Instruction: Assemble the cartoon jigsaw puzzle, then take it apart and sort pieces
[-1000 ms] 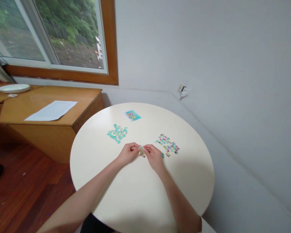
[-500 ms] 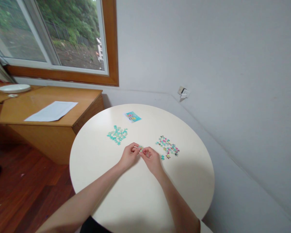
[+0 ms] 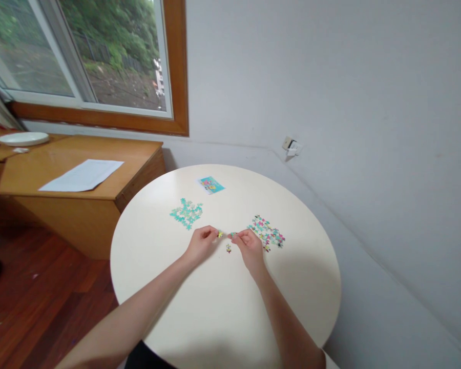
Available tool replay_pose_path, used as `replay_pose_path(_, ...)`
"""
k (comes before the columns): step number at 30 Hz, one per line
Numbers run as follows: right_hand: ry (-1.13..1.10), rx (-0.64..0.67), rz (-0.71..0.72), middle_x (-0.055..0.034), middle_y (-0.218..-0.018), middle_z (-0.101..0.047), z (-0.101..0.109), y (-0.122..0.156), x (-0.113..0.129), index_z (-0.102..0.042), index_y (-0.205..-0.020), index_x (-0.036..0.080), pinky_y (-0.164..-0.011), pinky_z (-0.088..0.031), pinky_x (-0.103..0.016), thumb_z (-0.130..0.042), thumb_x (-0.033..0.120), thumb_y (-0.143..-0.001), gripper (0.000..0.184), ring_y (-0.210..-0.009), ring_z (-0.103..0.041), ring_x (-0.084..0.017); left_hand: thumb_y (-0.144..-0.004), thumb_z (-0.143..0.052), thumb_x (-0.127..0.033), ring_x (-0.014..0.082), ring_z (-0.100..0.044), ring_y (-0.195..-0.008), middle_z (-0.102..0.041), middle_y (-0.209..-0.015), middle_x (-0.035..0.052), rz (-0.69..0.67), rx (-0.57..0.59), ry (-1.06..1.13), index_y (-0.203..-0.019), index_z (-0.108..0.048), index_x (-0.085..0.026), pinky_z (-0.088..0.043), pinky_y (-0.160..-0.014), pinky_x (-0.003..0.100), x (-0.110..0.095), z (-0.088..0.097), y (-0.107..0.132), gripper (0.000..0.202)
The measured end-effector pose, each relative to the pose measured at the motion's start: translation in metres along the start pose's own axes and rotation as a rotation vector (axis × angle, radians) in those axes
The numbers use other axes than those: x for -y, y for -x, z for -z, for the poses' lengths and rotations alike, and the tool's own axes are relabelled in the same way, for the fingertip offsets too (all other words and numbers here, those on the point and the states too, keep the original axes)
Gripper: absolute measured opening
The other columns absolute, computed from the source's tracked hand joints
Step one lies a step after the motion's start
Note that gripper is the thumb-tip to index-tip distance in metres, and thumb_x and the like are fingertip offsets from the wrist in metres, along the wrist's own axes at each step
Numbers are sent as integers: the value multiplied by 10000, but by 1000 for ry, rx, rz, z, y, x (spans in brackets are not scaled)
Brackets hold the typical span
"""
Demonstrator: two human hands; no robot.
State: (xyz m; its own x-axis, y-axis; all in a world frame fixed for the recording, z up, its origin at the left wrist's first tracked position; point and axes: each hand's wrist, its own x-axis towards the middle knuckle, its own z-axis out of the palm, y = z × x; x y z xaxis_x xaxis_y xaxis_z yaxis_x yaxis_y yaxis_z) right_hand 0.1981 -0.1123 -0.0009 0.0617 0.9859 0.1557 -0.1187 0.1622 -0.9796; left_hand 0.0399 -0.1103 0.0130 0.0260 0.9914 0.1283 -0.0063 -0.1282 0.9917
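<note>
Between its thumb and fingers, my left hand pinches a yellow-green puzzle piece. My right hand is closed on a teal puzzle piece just to the right, with a small gap between the two. Below them, a small multicoloured puzzle piece lies on the table. A pile of pink, teal and dark puzzle pieces is spread right of my right hand, which hides its near-left edge. Teal puzzle pieces lie in a group beyond my left hand.
A picture card lies toward the far side of the round white table. Left of it stands a wooden desk with a paper sheet and a white plate. A wall with an outlet borders the right.
My hands have moved apart, my right hand going rightward. A puzzle piece now shows in each hand, and a multicoloured piece is visible on the table below them.
</note>
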Motion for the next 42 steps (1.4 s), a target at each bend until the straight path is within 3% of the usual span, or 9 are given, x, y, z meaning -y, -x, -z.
replay_pose_path(6, 30, -18, -30, 20, -584, -635, 5, -4, 2, -525, -717, 210, -562, -493, -268, -738, 448, -609, 336, -549, -618, -146, -653, -674, -345, 128, -539, -563, -649, -596, 22, 17, 0, -13, -636, -670, -141, -404, -570, 240, 5, 3, -3, 204)
replay_pose_path(15, 291, -12, 103, -77, -857, -719, 21, -12, -14, -695, -826, 187, -694, -513, -318, -591, 412, -716, 271, -769, -646, -195, -623, -716, -365, 104, -542, -527, -645, -589, 29, 19, 12, -30, -651, -647, -137, -392, -513, 206, 12, 1, -5, 240)
replay_pose_path(20, 390, 79, 39, -60, -733, -712, 28, -12, -19, -710, -919, 167, -533, -476, -276, -580, 377, -720, 317, -586, -608, -167, -601, -736, -352, 89, -532, -511, -632, -573, 11, 20, 37, -50, -624, -622, -139, -386, -509, 195, 16, -3, -1, 243)
replay_pose_path(28, 404, 128, 33, -50, -712, -729, 29, -10, -13, -711, -710, 186, -654, -516, -313, -598, 344, -687, 195, -643, -651, -184, -610, -702, -284, 99, -543, -544, -620, -587, 4, -6, 65, -93, -627, -594, -141, -389, -527, 198, 20, -4, 2, 180)
replay_pose_path(35, 485, 213, 27, -34, -689, -725, 28, -7, -7, -717, -688, 196, -612, -493, -278, -565, 296, -717, 184, -635, -642, -175, -700, -607, -236, 88, -514, -525, -609, -590, -6, -67, 170, -189, -876, -672, -116, -383, -523, 191, 21, -4, 3, 223)
replay_pose_path(42, 543, 253, 34, -39, -702, -723, 27, -7, -5, -720, -688, 202, -638, -489, -291, -550, 266, -725, 185, -660, -644, -186, -717, -558, -243, 101, -498, -544, -615, -621, 18, -76, 197, -270, -794, -693, -115, -366, -528, 206, 25, -4, 2, 201)
